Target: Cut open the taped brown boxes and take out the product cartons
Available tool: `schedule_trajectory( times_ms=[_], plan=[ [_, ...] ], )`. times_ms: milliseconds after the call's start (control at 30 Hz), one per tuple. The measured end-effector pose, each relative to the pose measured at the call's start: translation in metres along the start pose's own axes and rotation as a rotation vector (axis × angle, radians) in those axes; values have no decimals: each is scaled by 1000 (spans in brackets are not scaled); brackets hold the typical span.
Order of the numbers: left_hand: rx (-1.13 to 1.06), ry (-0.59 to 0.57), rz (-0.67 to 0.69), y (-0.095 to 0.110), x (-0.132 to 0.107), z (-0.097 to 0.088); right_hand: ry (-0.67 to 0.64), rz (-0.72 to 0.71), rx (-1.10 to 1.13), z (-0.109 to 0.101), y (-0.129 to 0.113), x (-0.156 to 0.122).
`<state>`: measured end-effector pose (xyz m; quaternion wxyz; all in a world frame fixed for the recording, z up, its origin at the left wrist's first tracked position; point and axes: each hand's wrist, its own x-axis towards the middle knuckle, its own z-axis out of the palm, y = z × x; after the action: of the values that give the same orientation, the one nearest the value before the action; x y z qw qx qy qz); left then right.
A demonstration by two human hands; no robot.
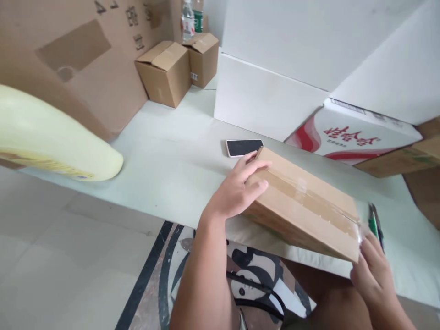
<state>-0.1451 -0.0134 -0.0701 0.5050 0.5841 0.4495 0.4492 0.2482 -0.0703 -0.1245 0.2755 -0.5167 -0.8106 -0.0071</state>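
Observation:
A brown cardboard box point(305, 206), taped along its top seam, lies on the white table point(172, 156) near the front edge. My left hand point(239, 190) lies on the box's left end with fingers stretched over the top. My right hand point(373, 268) is at the box's right end, fingers curled against the tape there and holding a green-handled tool point(374, 224) that sticks up past the box.
A black phone point(244, 147) lies just behind the box. Small cardboard boxes point(165, 71) stand at the back left, large white boxes point(268, 96) behind, a red-and-white carton point(350, 135) to the right. A pale yellow curved object point(51, 137) juts in from the left.

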Motion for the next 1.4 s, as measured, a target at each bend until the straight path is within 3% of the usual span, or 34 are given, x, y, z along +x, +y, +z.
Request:
schedule_trajectory(
  times_ms=[100,167,267,367,467,567,667,767,833,933,1100,1200,1333,1400],
  plan=[
    [17,-186,38,-2,16,33,113,405,-4,-9,29,-21],
    [3,-216,77,-6,29,51,157,622,-48,-14,51,-24],
    [-83,-124,106,-14,47,68,142,861,-147,-14,88,-16],
    [-212,17,104,-20,62,78,42,999,-163,-1,121,-7],
    [-281,68,64,-25,76,90,11,985,-152,15,142,-7],
    [-340,49,57,-26,86,107,56,934,-132,23,151,-12],
    [-369,12,66,-24,91,127,200,922,-41,20,151,-17],
    [-321,5,89,-20,96,140,350,1011,162,11,148,-18],
    [-238,-12,111,-18,99,143,456,1051,410,4,144,-15],
    [-130,-16,111,-17,98,143,644,996,788,-3,142,-10],
    [14,40,102,-11,86,141,846,974,982,-8,153,-12],
    [93,-12,96,-6,80,137,791,980,1011,-7,157,-14],
    [324,-257,136,1,75,127,559,964,972,-5,141,-9],
    [376,-339,132,4,72,125,511,939,961,-4,131,-6]
  ],
)
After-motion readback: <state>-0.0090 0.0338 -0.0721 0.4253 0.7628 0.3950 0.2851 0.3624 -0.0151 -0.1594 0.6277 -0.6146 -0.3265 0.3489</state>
